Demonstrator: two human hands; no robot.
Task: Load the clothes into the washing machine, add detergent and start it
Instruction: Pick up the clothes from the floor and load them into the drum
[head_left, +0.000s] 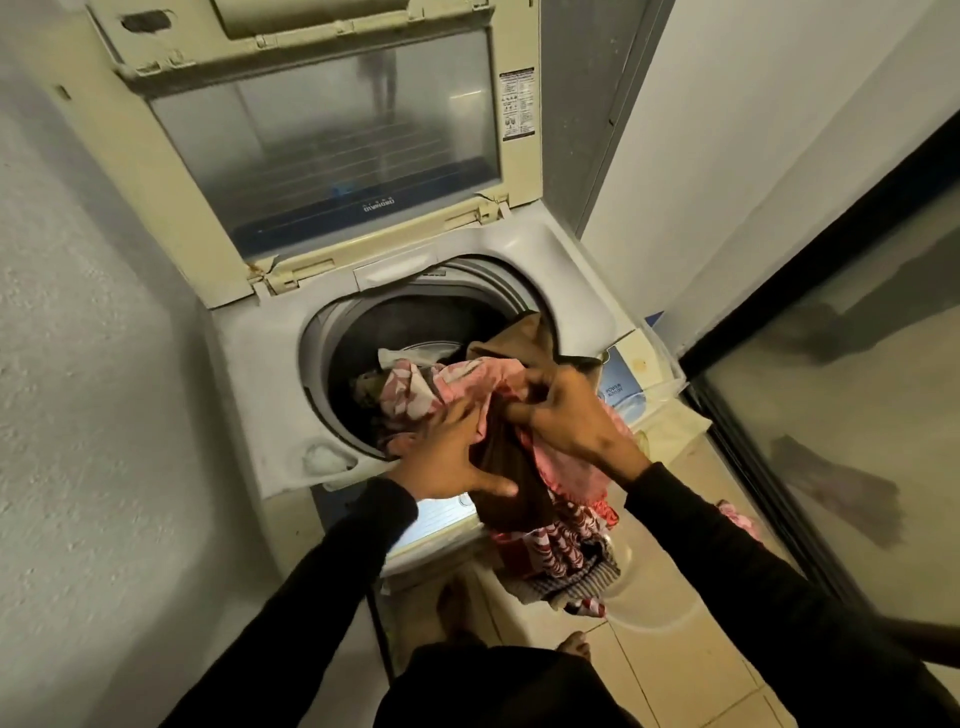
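A top-loading washing machine (260, 395) stands open, its lid (322, 150) raised against the wall. A bundle of clothes (415, 395), pink patterned and brown pieces, hangs over the drum's front rim, partly inside and partly trailing down the front panel. My left hand (452, 457) lies spread against the dark brown garment (511, 483) at the rim. My right hand (566, 410) is closed on the pink and brown cloth just above it. The drum's bottom is mostly hidden by clothes.
A detergent box (623, 384) sits in a clear container to the right of the machine. Walls close in on the left and back. A glass door with a black frame (810, 395) runs along the right. More clothes (737, 519) lie on the tiled floor.
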